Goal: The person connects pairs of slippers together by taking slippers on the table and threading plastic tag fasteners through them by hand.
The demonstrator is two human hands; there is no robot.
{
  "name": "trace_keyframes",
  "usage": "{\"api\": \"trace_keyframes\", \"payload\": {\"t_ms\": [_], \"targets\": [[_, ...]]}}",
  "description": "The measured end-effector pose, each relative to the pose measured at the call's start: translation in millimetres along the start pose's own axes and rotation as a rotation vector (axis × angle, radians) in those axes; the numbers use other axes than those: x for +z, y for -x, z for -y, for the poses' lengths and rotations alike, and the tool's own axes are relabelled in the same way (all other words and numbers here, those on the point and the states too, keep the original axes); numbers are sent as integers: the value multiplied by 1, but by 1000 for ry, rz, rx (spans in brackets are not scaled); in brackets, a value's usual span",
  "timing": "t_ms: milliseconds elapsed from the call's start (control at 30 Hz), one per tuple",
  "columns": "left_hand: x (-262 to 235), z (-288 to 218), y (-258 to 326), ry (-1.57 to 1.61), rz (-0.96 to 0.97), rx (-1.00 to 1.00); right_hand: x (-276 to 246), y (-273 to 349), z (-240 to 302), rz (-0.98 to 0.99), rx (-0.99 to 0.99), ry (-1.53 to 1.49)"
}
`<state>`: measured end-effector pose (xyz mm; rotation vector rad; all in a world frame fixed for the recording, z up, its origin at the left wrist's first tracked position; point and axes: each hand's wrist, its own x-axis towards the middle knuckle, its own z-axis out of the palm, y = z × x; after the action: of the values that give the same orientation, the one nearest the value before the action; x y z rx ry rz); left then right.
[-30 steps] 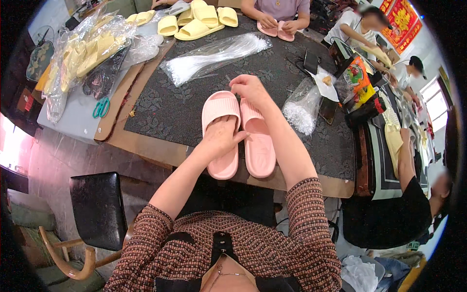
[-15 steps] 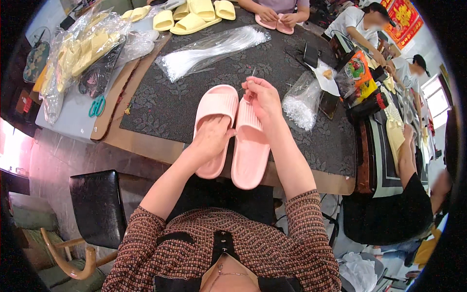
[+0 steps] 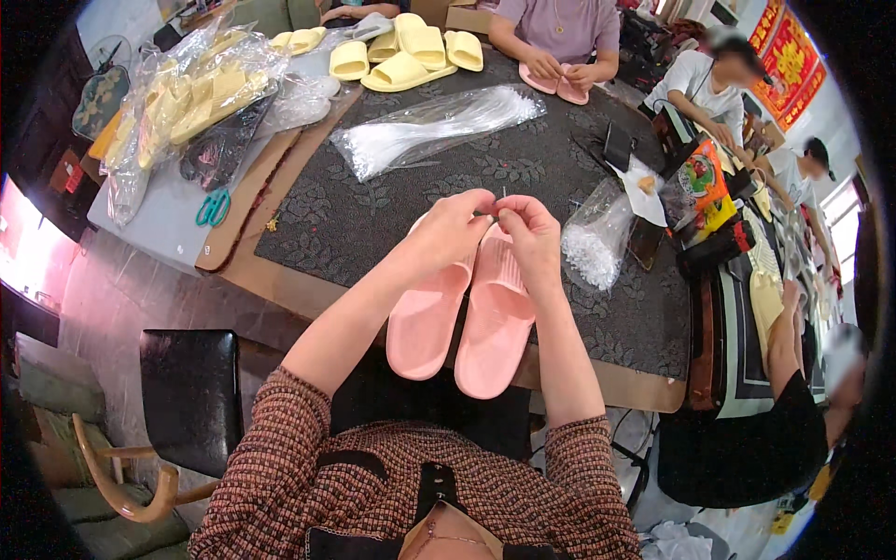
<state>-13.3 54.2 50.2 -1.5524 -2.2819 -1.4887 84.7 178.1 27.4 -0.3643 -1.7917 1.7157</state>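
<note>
Two pale pink slippers lie side by side at the table's near edge, heels toward me: the left slipper [image 3: 420,331] and the right slipper [image 3: 499,327]. Above their toe ends my left hand [image 3: 448,231] and my right hand [image 3: 530,229] meet with fingertips pinched close together. A thin dark sliver shows between the fingers, and a fine strand sticks up there; both are too small to name. My left hand and wrist hide much of the left slipper's strap. The ribbed strap of the right slipper shows between my hands.
Ahead lies a clear bag of long white plastic strands [image 3: 439,131]; on the right, a bag of small white pieces [image 3: 595,245]. Yellow slippers [image 3: 411,56] are piled at the back left, near bagged ones and teal scissors [image 3: 213,207]. Across the table a person handles pink slippers [image 3: 556,82].
My left hand has come out of the left slipper's opening and moved up to meet my right hand at the toes. The whole view has shifted slightly.
</note>
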Motion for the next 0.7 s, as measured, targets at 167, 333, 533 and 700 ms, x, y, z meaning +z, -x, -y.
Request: {"api": "trace_keyframes", "payload": {"t_ms": [167, 333, 533, 700], "targets": [[26, 8, -20, 234, 184, -264, -9, 0, -1, -46, -23, -87], [32, 5, -10, 319, 142, -387, -19, 5, -2, -111, 53, -108], [35, 10, 1, 802, 14, -346, -10, 11, 7, -107, 18, -144], [30, 7, 5, 909, -41, -372, -7, 13, 4, -86, -6, -164]]}}
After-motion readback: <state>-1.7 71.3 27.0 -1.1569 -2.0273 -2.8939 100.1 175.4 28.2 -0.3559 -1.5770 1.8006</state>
